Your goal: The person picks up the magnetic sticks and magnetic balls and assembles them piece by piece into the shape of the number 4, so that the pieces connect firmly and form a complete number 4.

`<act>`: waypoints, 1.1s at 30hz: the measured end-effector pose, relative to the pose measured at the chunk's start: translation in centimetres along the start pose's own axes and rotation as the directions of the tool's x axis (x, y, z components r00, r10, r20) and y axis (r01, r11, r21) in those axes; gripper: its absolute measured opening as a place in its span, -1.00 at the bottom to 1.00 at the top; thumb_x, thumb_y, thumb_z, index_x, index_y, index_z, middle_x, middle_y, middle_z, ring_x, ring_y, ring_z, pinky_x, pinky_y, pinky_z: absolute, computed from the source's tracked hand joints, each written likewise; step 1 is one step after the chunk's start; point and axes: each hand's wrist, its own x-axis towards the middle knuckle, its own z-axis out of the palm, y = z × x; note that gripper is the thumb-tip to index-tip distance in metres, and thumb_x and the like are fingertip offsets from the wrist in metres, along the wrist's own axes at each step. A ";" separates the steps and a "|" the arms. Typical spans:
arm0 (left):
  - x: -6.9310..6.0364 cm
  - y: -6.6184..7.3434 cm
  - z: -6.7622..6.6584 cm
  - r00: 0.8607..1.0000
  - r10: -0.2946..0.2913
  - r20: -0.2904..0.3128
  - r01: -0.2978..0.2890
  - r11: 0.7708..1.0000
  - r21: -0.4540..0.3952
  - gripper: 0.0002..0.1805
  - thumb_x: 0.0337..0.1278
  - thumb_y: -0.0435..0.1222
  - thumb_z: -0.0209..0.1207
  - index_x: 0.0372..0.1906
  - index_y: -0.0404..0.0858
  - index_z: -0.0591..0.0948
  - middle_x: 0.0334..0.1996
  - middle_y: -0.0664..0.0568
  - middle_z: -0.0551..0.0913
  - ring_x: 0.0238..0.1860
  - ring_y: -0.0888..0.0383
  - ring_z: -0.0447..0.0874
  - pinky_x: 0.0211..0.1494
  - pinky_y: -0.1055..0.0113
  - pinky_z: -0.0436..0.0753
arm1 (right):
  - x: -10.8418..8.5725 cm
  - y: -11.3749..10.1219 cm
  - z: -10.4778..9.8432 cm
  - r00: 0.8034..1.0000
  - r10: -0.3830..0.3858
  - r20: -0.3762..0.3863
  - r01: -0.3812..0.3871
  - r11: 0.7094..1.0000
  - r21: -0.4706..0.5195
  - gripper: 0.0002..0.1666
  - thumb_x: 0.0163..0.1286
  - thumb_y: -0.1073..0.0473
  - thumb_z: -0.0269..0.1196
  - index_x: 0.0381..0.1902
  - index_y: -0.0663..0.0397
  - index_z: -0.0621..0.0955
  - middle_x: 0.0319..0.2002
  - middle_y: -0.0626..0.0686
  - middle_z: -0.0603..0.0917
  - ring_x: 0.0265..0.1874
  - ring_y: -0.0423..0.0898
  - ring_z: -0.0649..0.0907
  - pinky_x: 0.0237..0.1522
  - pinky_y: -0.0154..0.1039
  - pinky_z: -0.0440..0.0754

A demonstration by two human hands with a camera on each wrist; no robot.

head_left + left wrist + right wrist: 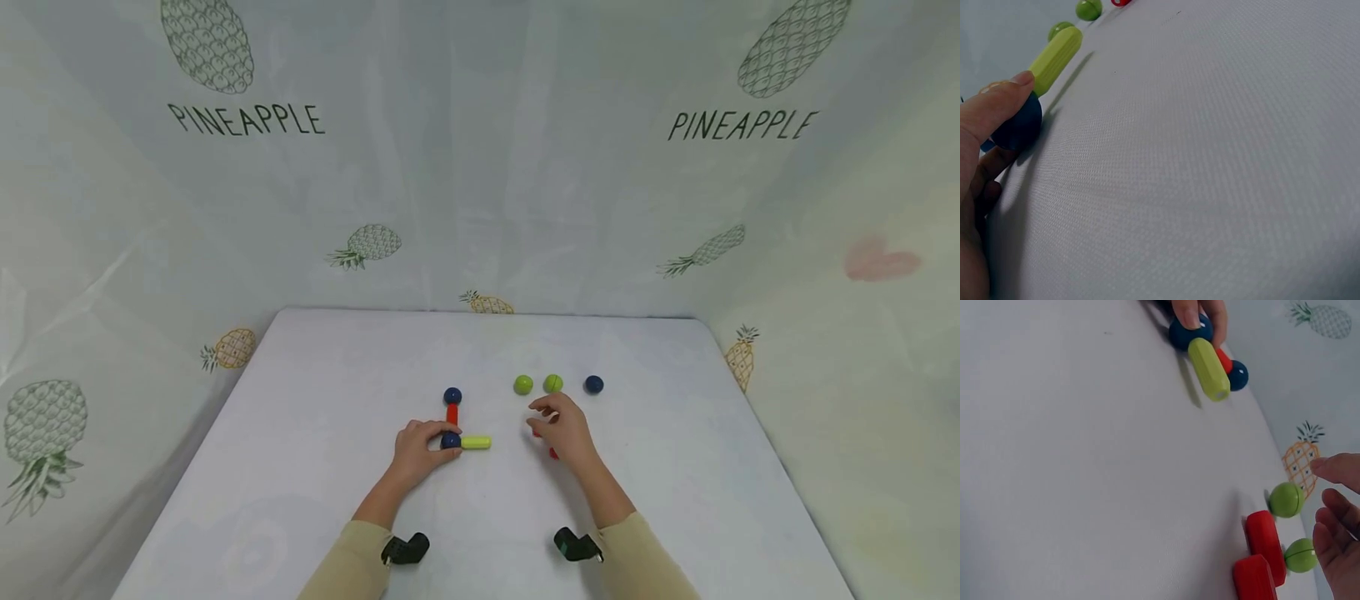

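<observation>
My left hand pinches a dark blue ball between thumb and fingers. A yellow-green bar extends from that ball to the right. A red bar runs from it towards a second blue ball at the back. My right hand is above the table, its fingers slightly bent and apart, holding nothing. Two red bars lie beside each other close to it; in the head view it partly hides them.
Two green balls lie behind my right hand, with a loose blue ball to their right. The white table ends at a pineapple-printed curtain.
</observation>
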 end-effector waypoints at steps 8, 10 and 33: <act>-0.4 0.1 -0.1 1.000 -0.001 -0.002 0.000 1.000 -0.023 -0.72 -0.02 -0.08 0.43 -0.12 0.13 0.71 -0.08 0.15 0.65 -0.08 0.10 0.39 -0.02 0.06 0.28 | 0.5 1.4 -1.9 0.999 0.052 -0.010 -0.052 0.999 -0.001 -0.71 0.18 0.31 0.41 -0.10 0.19 0.68 -0.15 0.07 0.60 -0.16 0.01 0.56 -0.15 -0.14 0.56; -0.5 0.1 -0.1 1.000 0.002 -0.003 -0.002 1.000 -0.020 -0.71 -0.02 -0.08 0.44 -0.13 0.14 0.71 -0.08 0.16 0.65 -0.09 0.11 0.39 -0.03 0.07 0.28 | 0.6 1.6 -2.4 0.998 0.064 -0.015 -0.064 0.998 -0.008 -0.70 0.20 0.30 0.40 -0.08 0.20 0.67 -0.13 0.06 0.60 -0.13 0.02 0.55 -0.12 -0.11 0.56; -0.2 0.1 -0.1 0.999 0.031 -0.021 -0.031 1.000 -0.002 -0.71 -0.02 -0.07 0.43 -0.12 0.14 0.71 -0.08 0.16 0.65 -0.10 0.12 0.39 -0.07 0.11 0.29 | 2.6 4.5 -6.5 0.985 0.038 -0.168 -0.057 0.992 -0.110 -0.75 0.22 0.31 0.37 -0.13 0.27 0.68 -0.10 0.19 0.57 -0.06 0.14 0.53 -0.04 0.05 0.52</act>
